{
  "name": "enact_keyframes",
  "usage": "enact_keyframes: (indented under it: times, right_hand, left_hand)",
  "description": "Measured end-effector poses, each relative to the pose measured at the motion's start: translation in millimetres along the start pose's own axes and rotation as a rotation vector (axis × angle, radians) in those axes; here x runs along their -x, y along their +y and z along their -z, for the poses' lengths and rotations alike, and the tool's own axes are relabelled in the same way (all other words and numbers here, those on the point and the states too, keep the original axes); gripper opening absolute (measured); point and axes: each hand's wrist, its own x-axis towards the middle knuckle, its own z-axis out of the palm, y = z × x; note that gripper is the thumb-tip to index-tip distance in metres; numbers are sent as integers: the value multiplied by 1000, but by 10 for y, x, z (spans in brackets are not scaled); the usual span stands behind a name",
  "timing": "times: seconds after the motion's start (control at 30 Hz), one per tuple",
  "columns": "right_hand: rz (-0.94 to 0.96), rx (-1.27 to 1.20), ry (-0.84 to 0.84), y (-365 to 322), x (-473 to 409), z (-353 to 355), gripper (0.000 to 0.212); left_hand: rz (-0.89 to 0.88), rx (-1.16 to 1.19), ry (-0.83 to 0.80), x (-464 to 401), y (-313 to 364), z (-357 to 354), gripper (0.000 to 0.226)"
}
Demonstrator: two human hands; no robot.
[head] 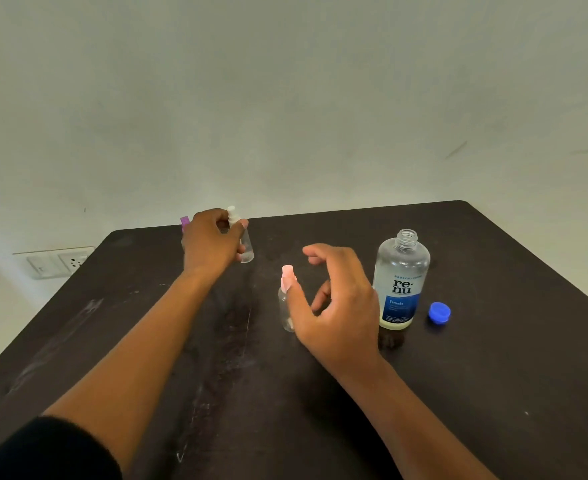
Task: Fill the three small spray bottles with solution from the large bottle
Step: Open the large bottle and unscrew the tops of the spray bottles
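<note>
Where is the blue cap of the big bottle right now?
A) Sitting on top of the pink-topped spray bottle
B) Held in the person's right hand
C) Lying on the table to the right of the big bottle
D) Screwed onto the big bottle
C: the blue cap lies on the dark table just right of the large bottle, whose neck stands open, and neither hand touches it.
</note>
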Motion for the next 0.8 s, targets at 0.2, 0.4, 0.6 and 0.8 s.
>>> enact_keyframes:
  times: [0.2, 0.4, 0.6, 0.8]
  right_hand:
    - [182, -109, 83, -231, 93, -16, 26]
    - [183, -88, -166, -325, 242, -85, 47]
    - [141, -128, -249, -359, 352, -159, 36]
    - [-76, -137, -407, -366, 477, -389, 34]
  left_hand:
    - [-155, 196, 33, 587, 190, 622, 23]
    - [-242, 385, -98, 1233, 215, 929, 23]
    - [-280, 377, -143, 1453, 63, 905, 26]
    - [-122, 324, 87, 1026, -249, 908, 24]
